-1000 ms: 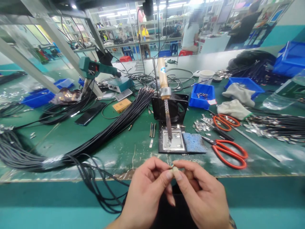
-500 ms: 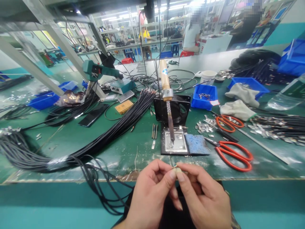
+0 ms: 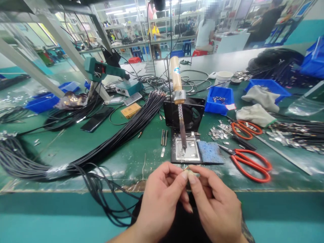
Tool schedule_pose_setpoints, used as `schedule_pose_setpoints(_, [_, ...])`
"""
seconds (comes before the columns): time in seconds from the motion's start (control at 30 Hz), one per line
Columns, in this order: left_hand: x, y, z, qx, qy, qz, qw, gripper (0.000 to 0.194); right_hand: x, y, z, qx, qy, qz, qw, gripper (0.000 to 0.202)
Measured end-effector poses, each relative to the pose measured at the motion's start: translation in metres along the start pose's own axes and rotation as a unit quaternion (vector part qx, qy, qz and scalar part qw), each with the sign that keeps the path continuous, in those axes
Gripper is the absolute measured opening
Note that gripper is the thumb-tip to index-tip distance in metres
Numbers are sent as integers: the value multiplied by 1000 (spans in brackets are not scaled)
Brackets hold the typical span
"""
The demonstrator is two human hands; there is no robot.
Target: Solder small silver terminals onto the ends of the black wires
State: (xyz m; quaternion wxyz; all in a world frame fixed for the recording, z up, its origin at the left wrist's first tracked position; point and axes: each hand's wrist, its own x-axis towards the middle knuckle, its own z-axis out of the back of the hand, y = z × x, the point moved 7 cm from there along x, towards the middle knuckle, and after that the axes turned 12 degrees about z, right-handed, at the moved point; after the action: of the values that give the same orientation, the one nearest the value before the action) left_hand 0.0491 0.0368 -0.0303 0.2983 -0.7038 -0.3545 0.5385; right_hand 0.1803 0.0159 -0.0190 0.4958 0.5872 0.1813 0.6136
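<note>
Pale piece (image 3: 186,168) between left hand (image 3: 161,199) and right (image 3: 216,202)

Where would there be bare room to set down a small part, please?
The tabletop is mostly bare between the cable bundle and rods, and between the bundle and phone. It is crowded around the scissors and gloves.

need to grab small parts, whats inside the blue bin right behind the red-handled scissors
Small metallic pieces lie in the blue bin; whatever is beneath them is covered.
</note>
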Motion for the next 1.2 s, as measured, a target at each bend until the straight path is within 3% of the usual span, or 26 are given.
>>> schedule_pose_setpoints(0.3, [9,-10,2,37,-22,-11,999,23,8,1,-5,-48,44,-14,998,18])
schedule_pose_setpoints(1.2, [17,-22,-1,49,-32,-6,998,21,13,5,-5,-32,37,10,999,21])
